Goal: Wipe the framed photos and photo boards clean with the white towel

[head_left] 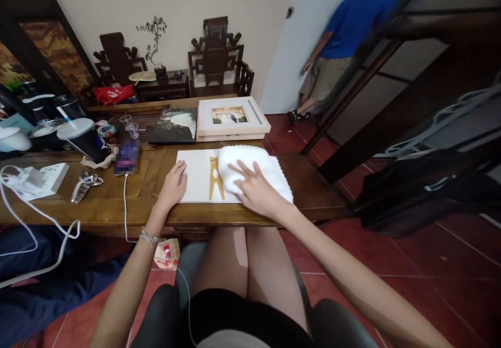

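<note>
A white rectangular board or book (193,173) lies flat at the front of the wooden table, with a yellow-brown cat figure (214,183) on it. My left hand (174,183) rests against its left edge, fingers stretched out and the thumb apart. Over the right part of the board lies a fluffy white towel (270,165), partly bunched. My right hand (256,189) presses on the towel with its fingers spread. What the towel covers is hidden.
Behind the board are a framed picture (250,109) and a dark picture panel (166,126). Leftward stand a lidded cup (84,139), a phone (127,157) on a cable, a clear packet (84,185) and a power strip (49,181). A person in blue (348,22) stands beyond, at right.
</note>
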A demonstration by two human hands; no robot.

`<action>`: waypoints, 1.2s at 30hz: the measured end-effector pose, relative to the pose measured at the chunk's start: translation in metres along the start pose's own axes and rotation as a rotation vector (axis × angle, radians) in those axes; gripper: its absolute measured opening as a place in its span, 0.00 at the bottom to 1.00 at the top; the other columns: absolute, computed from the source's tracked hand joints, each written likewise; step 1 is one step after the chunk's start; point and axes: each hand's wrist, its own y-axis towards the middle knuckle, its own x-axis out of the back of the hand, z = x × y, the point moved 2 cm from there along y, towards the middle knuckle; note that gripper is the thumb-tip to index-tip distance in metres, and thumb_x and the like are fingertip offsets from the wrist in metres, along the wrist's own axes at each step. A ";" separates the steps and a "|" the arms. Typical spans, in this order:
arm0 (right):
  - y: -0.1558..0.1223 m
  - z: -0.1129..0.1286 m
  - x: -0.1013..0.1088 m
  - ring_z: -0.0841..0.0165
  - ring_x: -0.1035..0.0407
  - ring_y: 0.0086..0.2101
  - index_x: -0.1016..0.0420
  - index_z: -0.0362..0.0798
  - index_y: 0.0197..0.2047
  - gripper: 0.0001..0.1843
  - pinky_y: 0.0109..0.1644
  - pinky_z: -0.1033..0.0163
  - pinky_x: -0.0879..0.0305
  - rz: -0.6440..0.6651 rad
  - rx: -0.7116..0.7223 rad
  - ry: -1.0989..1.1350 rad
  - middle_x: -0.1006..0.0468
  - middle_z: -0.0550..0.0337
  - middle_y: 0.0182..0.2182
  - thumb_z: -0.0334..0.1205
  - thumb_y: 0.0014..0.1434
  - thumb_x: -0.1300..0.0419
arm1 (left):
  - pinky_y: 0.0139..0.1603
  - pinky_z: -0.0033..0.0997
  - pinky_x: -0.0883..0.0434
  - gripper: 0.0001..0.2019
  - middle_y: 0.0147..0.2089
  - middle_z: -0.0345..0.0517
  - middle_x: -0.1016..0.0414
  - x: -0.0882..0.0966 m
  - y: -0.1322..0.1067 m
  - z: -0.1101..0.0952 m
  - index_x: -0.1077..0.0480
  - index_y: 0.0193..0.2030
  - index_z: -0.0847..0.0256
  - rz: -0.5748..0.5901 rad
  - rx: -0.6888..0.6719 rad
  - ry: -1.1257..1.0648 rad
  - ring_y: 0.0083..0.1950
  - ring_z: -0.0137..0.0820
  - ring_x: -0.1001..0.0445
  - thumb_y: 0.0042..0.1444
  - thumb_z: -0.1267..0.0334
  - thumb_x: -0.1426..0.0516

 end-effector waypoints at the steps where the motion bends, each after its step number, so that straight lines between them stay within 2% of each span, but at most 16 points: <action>1: -0.016 0.008 0.003 0.44 0.59 0.68 0.22 0.41 0.39 0.14 0.67 0.28 0.60 0.007 0.026 0.020 0.44 0.41 0.68 0.26 0.52 0.46 | 0.71 0.47 0.43 0.21 0.66 0.61 0.35 0.000 0.000 0.000 0.31 0.59 0.70 -0.002 -0.004 0.003 0.69 0.42 0.38 0.63 0.64 0.52; 3: -0.047 0.020 0.010 0.46 0.60 0.69 0.23 0.43 0.35 0.13 0.68 0.30 0.62 0.030 0.088 0.075 0.44 0.44 0.68 0.25 0.49 0.46 | 0.71 0.47 0.43 0.21 0.66 0.62 0.35 -0.001 0.000 -0.001 0.32 0.59 0.70 -0.007 -0.008 0.002 0.69 0.42 0.38 0.64 0.64 0.53; 5: -0.067 0.022 0.018 0.50 0.60 0.69 0.24 0.45 0.32 0.14 0.70 0.34 0.61 0.058 0.152 0.140 0.43 0.48 0.68 0.23 0.46 0.48 | 0.71 0.47 0.43 0.21 0.66 0.60 0.34 -0.002 0.000 -0.001 0.32 0.59 0.69 -0.010 -0.007 0.001 0.69 0.42 0.37 0.64 0.64 0.53; 8: -0.068 0.005 0.026 0.55 0.55 0.69 0.26 0.47 0.35 0.17 0.70 0.39 0.53 0.075 0.157 0.225 0.37 0.51 0.66 0.23 0.47 0.50 | 0.71 0.47 0.43 0.20 0.66 0.60 0.34 -0.003 0.000 -0.001 0.32 0.59 0.69 -0.012 -0.005 0.009 0.69 0.42 0.37 0.64 0.65 0.53; 11: -0.034 -0.020 0.021 0.54 0.50 0.67 0.26 0.47 0.40 0.15 0.67 0.42 0.48 0.060 0.075 0.250 0.28 0.47 0.59 0.26 0.56 0.51 | 0.71 0.46 0.43 0.21 0.66 0.61 0.34 -0.003 0.000 0.000 0.31 0.59 0.70 -0.015 -0.009 0.016 0.69 0.42 0.38 0.63 0.65 0.53; 14: 0.020 -0.033 0.008 0.51 0.49 0.66 0.26 0.43 0.44 0.14 0.67 0.37 0.54 -0.018 -0.053 0.215 0.24 0.43 0.52 0.31 0.62 0.52 | 0.71 0.48 0.42 0.20 0.66 0.58 0.33 -0.002 0.001 0.001 0.31 0.58 0.66 -0.015 -0.014 0.008 0.69 0.41 0.37 0.63 0.66 0.52; 17: 0.064 -0.027 -0.002 0.45 0.50 0.66 0.26 0.41 0.49 0.16 0.63 0.27 0.57 -0.086 -0.258 0.186 0.26 0.40 0.55 0.34 0.64 0.52 | 0.71 0.48 0.42 0.20 0.65 0.56 0.33 -0.001 0.001 0.002 0.31 0.58 0.65 -0.013 -0.019 -0.002 0.69 0.41 0.37 0.63 0.65 0.52; 19: 0.076 -0.013 -0.004 0.43 0.51 0.66 0.26 0.40 0.50 0.17 0.62 0.24 0.58 -0.105 -0.304 0.176 0.31 0.39 0.60 0.33 0.62 0.51 | 0.71 0.48 0.42 0.20 0.65 0.57 0.33 -0.001 0.002 0.002 0.31 0.58 0.65 -0.012 -0.019 0.000 0.69 0.41 0.37 0.63 0.65 0.52; 21: 0.071 0.006 -0.003 0.43 0.54 0.66 0.26 0.39 0.51 0.19 0.63 0.25 0.58 -0.100 -0.240 0.170 0.38 0.39 0.65 0.31 0.60 0.50 | 0.71 0.48 0.42 0.20 0.65 0.59 0.33 -0.001 0.002 0.002 0.31 0.58 0.67 -0.013 -0.019 0.005 0.68 0.42 0.37 0.63 0.65 0.52; 23: 0.051 0.027 -0.001 0.43 0.57 0.68 0.25 0.40 0.52 0.21 0.64 0.25 0.60 -0.057 -0.089 0.171 0.42 0.40 0.67 0.29 0.57 0.48 | 0.70 0.48 0.42 0.20 0.65 0.59 0.33 -0.001 0.002 0.002 0.31 0.58 0.67 -0.017 -0.023 0.008 0.68 0.43 0.37 0.63 0.64 0.52; 26: 0.011 0.051 0.004 0.45 0.60 0.69 0.22 0.43 0.48 0.21 0.67 0.28 0.64 0.035 0.201 0.201 0.43 0.44 0.68 0.28 0.51 0.46 | 0.70 0.49 0.41 0.20 0.65 0.57 0.33 -0.001 0.002 0.001 0.31 0.59 0.65 -0.015 -0.034 0.006 0.68 0.42 0.37 0.63 0.64 0.52; 29: -0.017 0.056 0.010 0.51 0.59 0.69 0.20 0.44 0.44 0.22 0.69 0.33 0.66 0.075 0.402 0.251 0.41 0.48 0.67 0.26 0.48 0.47 | 0.70 0.49 0.42 0.20 0.66 0.56 0.34 -0.001 0.002 0.001 0.32 0.59 0.65 0.002 -0.034 0.000 0.69 0.42 0.38 0.63 0.64 0.52; 32: -0.013 0.039 0.011 0.56 0.55 0.68 0.22 0.44 0.45 0.23 0.70 0.36 0.62 0.063 0.424 0.294 0.35 0.46 0.64 0.25 0.48 0.49 | 0.70 0.49 0.42 0.20 0.66 0.56 0.34 -0.001 0.002 0.001 0.32 0.59 0.65 0.001 -0.036 0.006 0.69 0.42 0.38 0.63 0.64 0.52; 34: 0.007 0.022 0.008 0.56 0.52 0.68 0.23 0.43 0.48 0.23 0.69 0.35 0.60 0.043 0.354 0.295 0.31 0.46 0.62 0.25 0.51 0.50 | 0.71 0.48 0.42 0.20 0.66 0.57 0.34 -0.001 0.002 0.001 0.32 0.59 0.65 -0.002 -0.034 0.014 0.69 0.41 0.38 0.63 0.65 0.52; 36: 0.035 0.006 0.004 0.54 0.53 0.68 0.26 0.43 0.52 0.24 0.67 0.32 0.59 0.020 0.240 0.257 0.32 0.46 0.62 0.25 0.54 0.51 | 0.71 0.47 0.43 0.20 0.66 0.58 0.34 0.000 0.002 0.000 0.32 0.59 0.66 0.006 -0.026 0.014 0.69 0.41 0.38 0.63 0.66 0.52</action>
